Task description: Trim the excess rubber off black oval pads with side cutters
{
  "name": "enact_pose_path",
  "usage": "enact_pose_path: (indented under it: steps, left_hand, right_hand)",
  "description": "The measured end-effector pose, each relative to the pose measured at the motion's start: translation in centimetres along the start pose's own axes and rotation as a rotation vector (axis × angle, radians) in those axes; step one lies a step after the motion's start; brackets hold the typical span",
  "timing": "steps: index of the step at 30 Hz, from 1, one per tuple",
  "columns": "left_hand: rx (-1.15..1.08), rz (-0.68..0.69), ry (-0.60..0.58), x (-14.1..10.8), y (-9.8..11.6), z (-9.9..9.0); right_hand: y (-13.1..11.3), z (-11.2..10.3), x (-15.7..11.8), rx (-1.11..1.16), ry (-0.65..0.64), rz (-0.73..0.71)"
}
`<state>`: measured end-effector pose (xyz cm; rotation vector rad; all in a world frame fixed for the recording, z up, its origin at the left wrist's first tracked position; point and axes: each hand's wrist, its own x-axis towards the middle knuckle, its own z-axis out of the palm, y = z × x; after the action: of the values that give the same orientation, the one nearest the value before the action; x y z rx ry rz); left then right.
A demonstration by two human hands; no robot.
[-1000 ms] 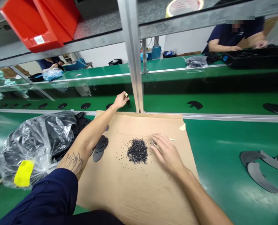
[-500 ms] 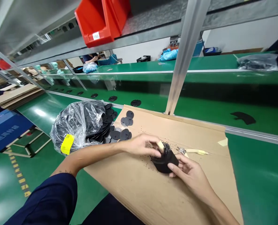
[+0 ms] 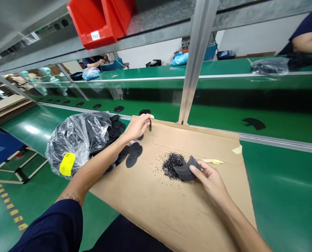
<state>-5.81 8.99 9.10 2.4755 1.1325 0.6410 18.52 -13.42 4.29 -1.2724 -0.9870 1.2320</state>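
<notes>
- Above the black bits [image 3: 171,164], the right hand [image 3: 214,180] is pinching a curved piece [image 3: 187,172], probably so crumbs are gathering below.
- The left hand's [image 3: 137,128] grip is pinching a dark piece [image 3: 150,126].

Over the cardboard's [image 3: 182,217] far left corner, the left hand's [image 3: 138,126] fingers hide most of the dark piece [image 3: 150,126] they pinch. The right hand's [image 3: 211,178] fingertips vanish behind the curved pieces [image 3: 187,170], stacked too tightly for me to count from here. Those cover the pile's [image 3: 171,163] right side, and its bits are too small to make out. Toward the far right corner, the yellow tool's [image 3: 216,161] near end is hidden. The left forearm [image 3: 93,166] covers some discs [image 3: 131,161]. I can't read the bag's [image 3: 74,134] label [image 3: 67,163]. The bin [image 3: 103,39] is cut off above, the co-worker [image 3: 307,42] at right.
</notes>
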Motion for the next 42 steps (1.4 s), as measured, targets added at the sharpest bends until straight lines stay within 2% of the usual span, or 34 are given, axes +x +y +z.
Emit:
enact_pose_path:
  steps: [4, 7, 11, 14, 19, 28, 31, 34, 36, 39, 42]
  left_hand:
    - [-0.414, 0.363, 0.083, -4.9, 4.9, 2.0]
    - [-0.569, 0.463, 0.111, -8.1, 7.2, 4.1]
    - [-0.586, 0.448, 0.087, -9.7, 7.7, 6.5]
    - [-0.575, 0.433, 0.084, -10.0, 7.4, 7.3]
    - [-0.57, 0.432, 0.128, -10.5, 7.6, 7.6]
    - [-0.622, 0.428, 0.079, -10.8, 7.3, 7.7]
    - [-0.7, 0.321, 0.046, -11.1, 7.6, 7.7]
    - [-0.851, 0.139, -0.037, -11.4, 8.0, 7.8]
    - [-0.872, 0.06, -0.094, -11.5, 8.2, 7.9]
    - [-0.772, 0.021, -0.119, -11.5, 8.5, 7.8]
    - [-0.7, 0.047, -0.104, -11.4, 8.7, 7.6]
  right_hand:
    - [0.0, 0.2, -0.4, 0.067, -0.064, 0.053]
    - [0.0, 0.5, -0.7, 0.076, -0.119, 0.074]
    - [0.0, 0.8, -1.0, 0.116, -0.177, 0.054]
    - [-0.1, 0.9, -1.2, 0.073, -0.168, 0.033]
    - [-0.2, 1.1, -1.3, 0.032, -0.15, 0.035]
    - [-0.1, 1.2, -1.2, -0.033, -0.165, 0.038]
    - [-0.1, 1.2, -1.5, -0.102, -0.108, -0.018]
    - [-0.3, 1.6, -1.9, -0.182, -0.05, -0.105]
    - [-0.4, 2.0, -2.2, -0.237, -0.047, -0.175]
    - [-0.5, 2.4, -2.5, -0.319, -0.051, -0.284]
    - [-0.5, 2.5, -2.6, -0.413, -0.044, -0.352]
